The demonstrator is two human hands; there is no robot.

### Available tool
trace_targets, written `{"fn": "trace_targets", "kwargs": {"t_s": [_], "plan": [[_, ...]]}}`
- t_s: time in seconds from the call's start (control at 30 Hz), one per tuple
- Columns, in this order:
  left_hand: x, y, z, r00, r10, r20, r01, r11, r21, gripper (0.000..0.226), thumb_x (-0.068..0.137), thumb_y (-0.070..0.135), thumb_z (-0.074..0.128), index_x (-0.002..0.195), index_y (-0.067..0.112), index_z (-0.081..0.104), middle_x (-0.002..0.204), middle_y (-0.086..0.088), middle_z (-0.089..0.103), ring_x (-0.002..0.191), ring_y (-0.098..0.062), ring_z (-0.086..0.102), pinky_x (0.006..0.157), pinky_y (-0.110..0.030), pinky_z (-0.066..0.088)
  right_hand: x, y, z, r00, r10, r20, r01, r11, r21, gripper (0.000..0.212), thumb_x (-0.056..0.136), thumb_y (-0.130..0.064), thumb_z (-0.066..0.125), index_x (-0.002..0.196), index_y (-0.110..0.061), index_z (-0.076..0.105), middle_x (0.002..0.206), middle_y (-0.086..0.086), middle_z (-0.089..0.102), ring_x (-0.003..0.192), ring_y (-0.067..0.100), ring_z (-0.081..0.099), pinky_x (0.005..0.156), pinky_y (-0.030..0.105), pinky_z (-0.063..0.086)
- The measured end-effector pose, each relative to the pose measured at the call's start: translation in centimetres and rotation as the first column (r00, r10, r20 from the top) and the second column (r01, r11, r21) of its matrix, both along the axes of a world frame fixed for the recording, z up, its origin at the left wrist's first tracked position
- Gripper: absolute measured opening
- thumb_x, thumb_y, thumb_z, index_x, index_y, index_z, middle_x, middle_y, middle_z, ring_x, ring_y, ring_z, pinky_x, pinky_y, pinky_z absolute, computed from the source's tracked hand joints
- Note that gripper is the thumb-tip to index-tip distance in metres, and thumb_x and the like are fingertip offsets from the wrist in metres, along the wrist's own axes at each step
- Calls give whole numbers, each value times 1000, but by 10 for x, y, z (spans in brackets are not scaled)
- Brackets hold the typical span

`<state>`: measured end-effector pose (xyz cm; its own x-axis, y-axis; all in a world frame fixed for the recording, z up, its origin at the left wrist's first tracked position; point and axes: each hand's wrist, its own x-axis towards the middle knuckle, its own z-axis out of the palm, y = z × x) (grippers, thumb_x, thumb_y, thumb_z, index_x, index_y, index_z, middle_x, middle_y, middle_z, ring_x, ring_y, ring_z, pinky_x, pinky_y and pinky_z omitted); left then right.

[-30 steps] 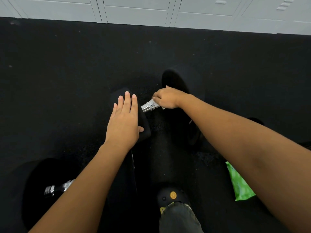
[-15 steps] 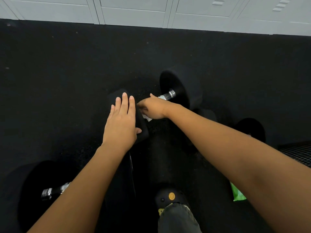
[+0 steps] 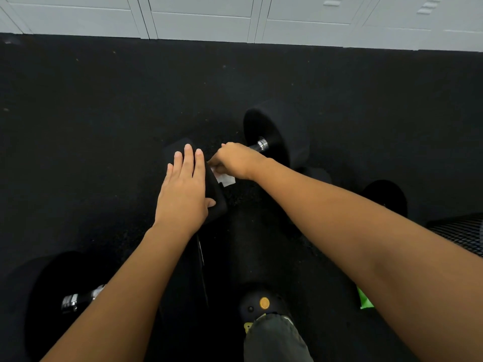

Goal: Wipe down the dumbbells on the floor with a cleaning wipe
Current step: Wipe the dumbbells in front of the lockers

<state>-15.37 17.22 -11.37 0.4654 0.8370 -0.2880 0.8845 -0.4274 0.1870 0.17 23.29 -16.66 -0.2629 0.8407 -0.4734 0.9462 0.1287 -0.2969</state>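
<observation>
Since a second ago, our right hand [image 3: 236, 160] has been sliding the cleaning wipe [image 3: 224, 177] along the chrome handle [image 3: 261, 145] toward the near end, so the bare metal is now showing by the far head [image 3: 274, 134] rather than by the near one. In the head view, the only view we have, our left hand [image 3: 184, 189] is lying flat and open, fingers together, pressing on the near head [image 3: 214, 189] of the dumbbell to stop it rolling. Our right hand is closing around the wipe and the handle, with a white corner of the wipe poking out below the knuckles; how fully the wipe is wrapping the bar we cannot tell, since the hand is covering it. To do this stroke well, we are thinking it best to keep the left palm firm, hold the wipe snug round the bar, and turn it so the underside gets cleaned too. A second dumbbell [image 3: 73, 301] is waiting at the lower left, partly under our left forearm, and another dark head [image 3: 386, 197] is sitting beyond our right arm. A green packet [image 3: 366, 300] is peeking out under that arm, a shoe [image 3: 261, 304] is planted close in front, and pale lockers [image 3: 235, 19] are lining the far edge of the black floor [image 3: 104, 113].
</observation>
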Motion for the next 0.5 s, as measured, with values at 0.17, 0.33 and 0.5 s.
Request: {"fn": "trace_targets", "kwargs": {"t_s": [0.17,0.33,0.5], "plan": [[0,0,0,1000,0,9,0,1000,3,96,87,32,61,148,8,-9,157,-14,-11,145,-29,-6,117,-37,3,8,7,2,999,7,-35,-4,998,59,28,89,-26,57,115,-18,67,114,4,68,110,21,58,114,42,26],[2,1,1,1000,3,-9,-3,1000,1,98,86,32,63,148,8,-9,157,-14,-11,145,-30,-6,118,-38,4,-1,6,0,999,47,-2,-47,998,-47,36,90,-23,55,126,-24,58,125,3,62,128,24,44,117,42,18],[1,1,3,1000,6,0,-6,1000,-5,97,86,33,62,148,8,-9,157,-14,-11,145,-29,-6,118,-38,4,1,-13,2,982,-134,-135,151,981,125,29,95,-21,49,121,-17,62,116,5,67,126,23,48,117,37,20]]}}
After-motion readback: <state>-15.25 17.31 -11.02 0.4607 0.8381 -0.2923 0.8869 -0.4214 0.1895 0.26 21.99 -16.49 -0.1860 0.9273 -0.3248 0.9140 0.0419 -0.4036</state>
